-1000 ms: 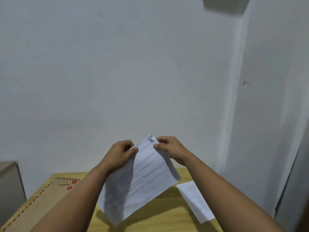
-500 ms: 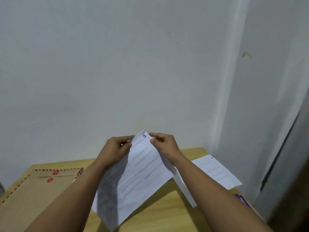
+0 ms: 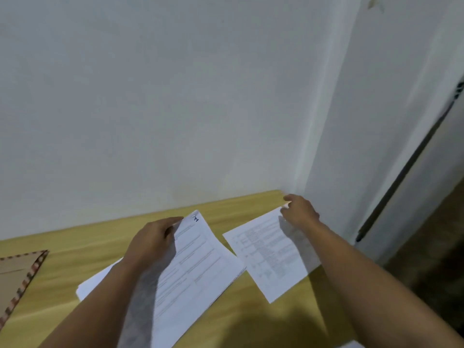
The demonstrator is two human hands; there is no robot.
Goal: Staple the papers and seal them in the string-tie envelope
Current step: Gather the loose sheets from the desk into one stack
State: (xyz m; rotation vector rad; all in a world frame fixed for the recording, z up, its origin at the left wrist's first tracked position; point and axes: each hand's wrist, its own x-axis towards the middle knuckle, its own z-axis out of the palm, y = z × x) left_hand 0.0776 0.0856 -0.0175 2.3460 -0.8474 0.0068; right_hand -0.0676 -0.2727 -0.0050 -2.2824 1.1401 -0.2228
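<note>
Released from the held papers (image 3: 198, 262), right hand (image 3: 300, 212) had crossed to a separate sheet (image 3: 270, 252) lying flat on the bench (image 3: 251, 204), fingers curled at its far corner. Left hand (image 3: 153, 242) alone gripped the papers' top edge. Envelope (image 3: 17, 270) lay at far left.

White papers (image 3: 198, 262) (grey print); tan envelope (image 3: 15, 272), red-dark striped border.

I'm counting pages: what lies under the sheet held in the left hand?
More white paper edges show beneath the held sheet, gripped by the left hand. How many is hidden.
</note>
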